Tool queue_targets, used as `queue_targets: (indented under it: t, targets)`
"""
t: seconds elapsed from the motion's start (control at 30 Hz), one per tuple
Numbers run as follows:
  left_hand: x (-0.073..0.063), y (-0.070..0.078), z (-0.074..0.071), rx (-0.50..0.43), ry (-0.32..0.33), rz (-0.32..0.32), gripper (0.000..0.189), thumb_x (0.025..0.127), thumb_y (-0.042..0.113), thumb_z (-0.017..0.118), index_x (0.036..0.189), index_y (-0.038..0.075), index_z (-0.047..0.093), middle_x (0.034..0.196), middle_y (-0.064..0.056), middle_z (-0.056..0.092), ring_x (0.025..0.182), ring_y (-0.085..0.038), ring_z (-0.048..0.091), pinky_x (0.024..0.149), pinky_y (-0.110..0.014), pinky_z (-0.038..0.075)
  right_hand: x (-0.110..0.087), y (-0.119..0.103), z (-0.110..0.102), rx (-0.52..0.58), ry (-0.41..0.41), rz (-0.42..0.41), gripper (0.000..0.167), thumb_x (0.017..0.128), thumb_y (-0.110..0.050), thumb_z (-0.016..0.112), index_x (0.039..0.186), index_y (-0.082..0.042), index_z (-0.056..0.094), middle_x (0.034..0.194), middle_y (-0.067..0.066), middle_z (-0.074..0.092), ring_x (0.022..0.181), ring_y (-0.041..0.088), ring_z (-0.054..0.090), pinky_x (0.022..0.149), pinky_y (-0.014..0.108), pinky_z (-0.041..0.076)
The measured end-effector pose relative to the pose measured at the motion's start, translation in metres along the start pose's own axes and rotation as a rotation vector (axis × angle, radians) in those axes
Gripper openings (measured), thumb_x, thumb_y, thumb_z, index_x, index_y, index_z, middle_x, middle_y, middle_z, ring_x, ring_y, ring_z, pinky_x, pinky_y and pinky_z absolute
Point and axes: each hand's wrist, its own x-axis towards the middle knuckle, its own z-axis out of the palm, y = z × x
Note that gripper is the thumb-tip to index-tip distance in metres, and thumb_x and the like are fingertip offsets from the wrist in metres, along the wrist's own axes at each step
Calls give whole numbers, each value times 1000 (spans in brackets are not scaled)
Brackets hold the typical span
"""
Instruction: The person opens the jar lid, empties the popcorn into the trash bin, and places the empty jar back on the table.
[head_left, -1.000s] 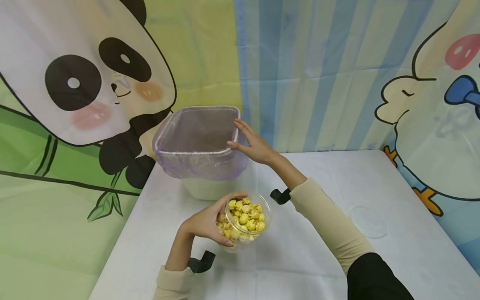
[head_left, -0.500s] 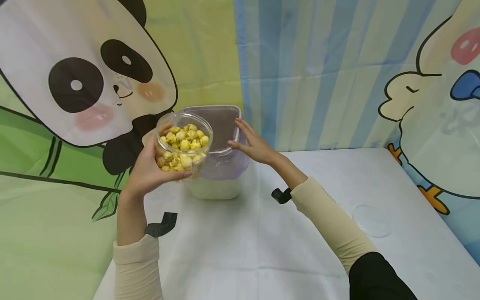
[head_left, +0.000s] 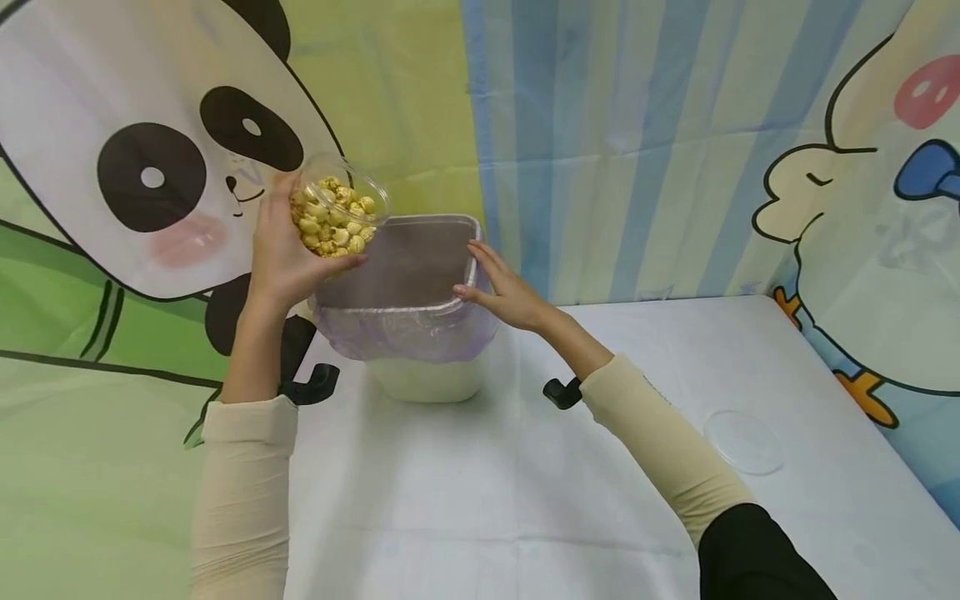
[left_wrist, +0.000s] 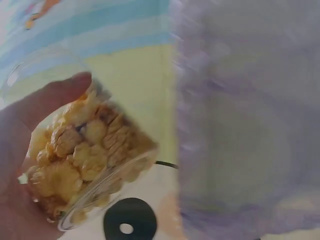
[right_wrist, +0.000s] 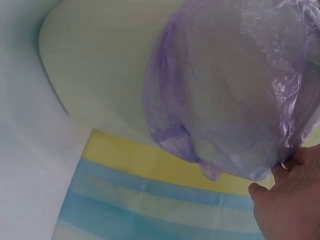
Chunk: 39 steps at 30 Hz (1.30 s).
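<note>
Raised at the bin's left side, my left hand [head_left: 279, 250] grips a clear plastic tub [left_wrist: 107, 182], thumb on one side and fingers round the other. Yellow popcorn [head_left: 335, 221] fills much of the tub, which is tilted with its mouth toward the upper right, over the bin's left rim. The pale trash bin [head_left: 426, 379] stands upright, lined with a thin purple bag [head_left: 405, 337] folded over its rim. At the bin's right rim, my right hand [head_left: 513, 292] rests its extended fingers against the bag-covered edge. The bottom of the bin's inside is hidden.
A round clear lid [head_left: 744, 442] lies on the white-covered table [head_left: 525, 492] at the right. Behind the table hangs a curtain [head_left: 637, 150] with cartoon animals and stripes. Black wrist mounts [head_left: 562, 393] stick out beside both wrists.
My left hand has lifted the popcorn tub from in front of the bin, up and left to its left rim, then tilted it further. My right hand has stayed at the right rim.
</note>
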Motion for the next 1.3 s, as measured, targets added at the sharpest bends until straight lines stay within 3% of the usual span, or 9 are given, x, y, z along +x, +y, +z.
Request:
queue_targets:
  t: [0.13, 0.27, 0.5, 0.67, 0.97, 1.3]
  targets:
    - [4, -14, 9, 138, 36, 25, 109, 53, 31, 89, 143, 23, 28, 134, -15, 38, 124, -31, 36, 104, -45, 23, 1, 1, 2, -5, 2, -11, 80, 89, -55, 48, 149, -27, 5, 154, 0, 0, 138, 24, 10, 105, 54, 20]
    - [6, -26, 15, 260, 26, 64, 105, 56, 29, 88, 142, 19, 29, 136, -18, 37, 126, -34, 33, 105, -46, 19, 1, 1, 3, -11, 5, -27, 80, 89, -54, 48, 149, -23, 6, 154, 1, 1, 139, 23, 10, 105, 53, 19]
    - [9, -41, 19, 432, -9, 206, 99, 58, 24, 87, 140, 14, 32, 137, -16, 37, 131, -32, 26, 106, -49, 15, 2, -2, 2, -14, -11, -40, 80, 90, -53, 48, 149, -19, 6, 154, 2, 1, 139, 21, 8, 107, 52, 18]
    - [9, -46, 24, 495, -2, 280, 96, 58, 19, 85, 139, 19, 34, 136, -14, 39, 132, -33, 25, 106, -51, 14, 1, -2, 1, -9, -17, -37, 80, 90, -52, 48, 149, -22, 4, 154, 1, -1, 139, 20, 6, 107, 51, 17]
    - [9, -48, 28, 547, -40, 299, 96, 56, 4, 81, 138, 23, 36, 141, -9, 35, 136, -28, 18, 105, -56, 11, 2, -3, 0, 10, -18, -29, 81, 90, -53, 47, 149, -21, 3, 154, 2, -2, 139, 20, 4, 107, 52, 16]
    - [6, -46, 36, 637, -77, 374, 100, 53, -3, 79, 140, 24, 35, 143, -7, 30, 136, -27, 14, 104, -54, 12, -1, -1, 2, 19, -18, -35, 81, 90, -55, 45, 149, -22, 1, 154, 3, -3, 139, 20, 3, 106, 54, 15]
